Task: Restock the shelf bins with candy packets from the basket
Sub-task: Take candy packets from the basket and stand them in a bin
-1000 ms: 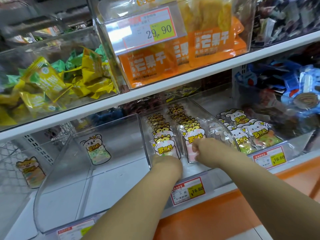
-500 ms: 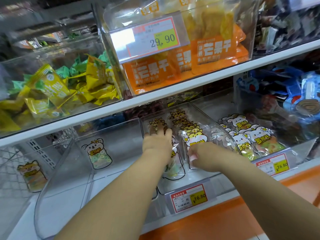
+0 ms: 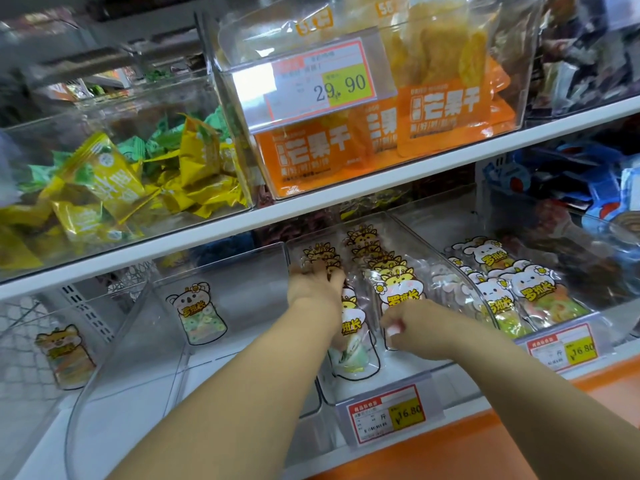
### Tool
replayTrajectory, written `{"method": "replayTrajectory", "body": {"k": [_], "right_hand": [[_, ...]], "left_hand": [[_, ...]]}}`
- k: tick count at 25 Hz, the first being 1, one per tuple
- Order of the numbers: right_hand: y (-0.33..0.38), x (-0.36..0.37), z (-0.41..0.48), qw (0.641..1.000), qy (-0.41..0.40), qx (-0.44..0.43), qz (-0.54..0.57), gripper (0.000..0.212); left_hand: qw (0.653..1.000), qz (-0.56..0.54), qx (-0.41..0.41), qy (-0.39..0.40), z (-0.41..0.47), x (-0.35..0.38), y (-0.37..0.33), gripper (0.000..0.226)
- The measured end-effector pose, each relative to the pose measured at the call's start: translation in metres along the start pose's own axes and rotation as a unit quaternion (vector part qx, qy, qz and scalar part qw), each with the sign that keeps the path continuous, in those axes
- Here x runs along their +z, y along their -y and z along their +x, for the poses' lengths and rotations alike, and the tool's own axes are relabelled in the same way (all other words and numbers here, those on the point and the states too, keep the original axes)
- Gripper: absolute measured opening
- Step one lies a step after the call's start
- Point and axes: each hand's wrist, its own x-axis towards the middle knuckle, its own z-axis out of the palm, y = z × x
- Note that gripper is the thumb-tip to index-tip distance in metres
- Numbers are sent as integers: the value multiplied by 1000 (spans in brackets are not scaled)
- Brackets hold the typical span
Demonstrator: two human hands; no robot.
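Reaching into the clear bin, the left hand lies with fingers spread flat on the left row of candy packets; just beside it, the right hand pinches the front packet of the neighbouring row.

Candy packets in the middle bin

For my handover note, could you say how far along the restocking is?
Done: right bin holds rows of bunny packets. In hand: in the middle bin, left hand presses rows, right hand pinches the front packet. Left: left bin holds one koala packet.
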Motion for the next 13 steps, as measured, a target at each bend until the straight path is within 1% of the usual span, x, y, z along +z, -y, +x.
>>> {"method": "replayTrajectory", "body": {"k": [3, 6, 8, 11, 13], "right_hand": [[4, 1, 1, 1000, 11, -1, -17, 43], [2, 5, 4, 1000, 11, 3, -17, 39], [0, 7, 4, 1000, 8, 8, -8, 36], [-3, 8, 4, 1000, 1, 11, -10, 36], [-4, 8, 3, 1000, -8, 12, -3, 37]], "left_hand": [[999, 26, -28, 3, -1, 2, -11, 119], [998, 29, -55, 2, 0, 1, -18, 105], [997, 35, -68, -10, -1, 3, -19, 99], [995, 37, -84, -28, -3, 4, -20, 92], [995, 47, -86, -22, -4, 2, -18, 87]]}}
